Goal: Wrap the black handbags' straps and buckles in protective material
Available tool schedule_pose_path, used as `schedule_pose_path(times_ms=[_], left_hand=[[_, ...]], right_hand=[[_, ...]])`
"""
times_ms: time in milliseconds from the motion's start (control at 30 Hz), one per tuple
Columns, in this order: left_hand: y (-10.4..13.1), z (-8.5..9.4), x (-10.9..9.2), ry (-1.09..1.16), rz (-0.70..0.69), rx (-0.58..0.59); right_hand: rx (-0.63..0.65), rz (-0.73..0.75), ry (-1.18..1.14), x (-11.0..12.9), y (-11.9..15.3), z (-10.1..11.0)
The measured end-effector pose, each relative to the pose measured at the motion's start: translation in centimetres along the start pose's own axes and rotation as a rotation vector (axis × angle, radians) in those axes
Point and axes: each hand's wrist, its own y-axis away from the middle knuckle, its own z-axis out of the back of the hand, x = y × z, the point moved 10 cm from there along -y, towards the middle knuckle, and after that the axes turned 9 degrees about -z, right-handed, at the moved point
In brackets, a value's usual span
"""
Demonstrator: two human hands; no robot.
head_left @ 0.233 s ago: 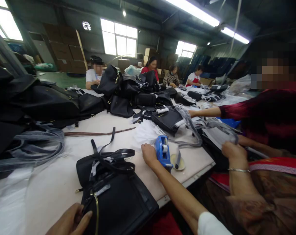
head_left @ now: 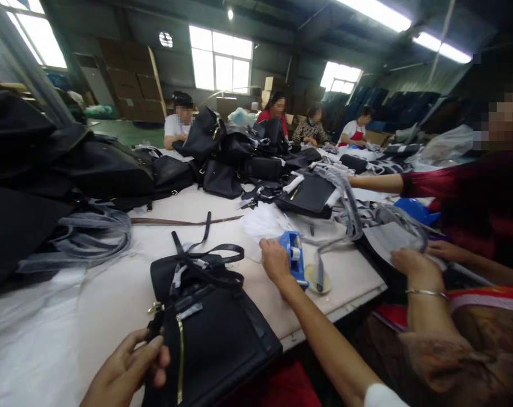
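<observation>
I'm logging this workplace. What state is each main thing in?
Near bag, lying down
Bag straps, loosely looped
Gold zipper, open or shut unclear
Left hand, holding a black tab
Tape dispenser, loaded with a white roll
Right hand, fingers bent beside the dispenser
Brown strip, lying flat
Ceiling lights, lit

Right arm (head_left: 328,339) has a plain white sleeve (head_left: 383,395) on it, pretty short, hem sitting somewhere near the elbow, then it's bare forearm all the way down to the right grip (head_left: 277,263), which is just a regular bare hand. Left grip (head_left: 131,362) is a bare hand too, and the view chops that arm off. There's also some red cloth (head_left: 294,387) down low, can't tell if it's worn tbh.
</observation>
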Motion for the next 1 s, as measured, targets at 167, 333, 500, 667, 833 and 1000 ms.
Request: schedule_pose_path(times_ms=[167,333,500,667,833,1000], left_hand=[[2.0,-2.1,-1.2,0.515,0.137,0.015],[2.0,-1.8,-1.7,0.704,0.121,-0.043],[2.2,-0.7,-3.0,0.642,-0.032,-0.148],[3.1,1.9,-4.7,0.302,-0.26,-0.309],[4.2,4.0,-6.2,-0.083,-0.443,-0.434],[2.8,3.1,-4.2,0.088,-0.354,-0.312]], right_hand=[[-0.072,-0.01,-0.37,-2.4,1.6,3.3],[-0.33,0.042,-0.725,-3.2,4.6,9.4],[-0.46,0.114,-0.938,1.5,7.3,14.9],[-0.067,0.327,-1.176,11.8,9.2,13.4],[0.848,0.262,-1.434,19.4,12.2,5.7],[1.195,0.176,-1.492,20.9,14.6,4.2]])
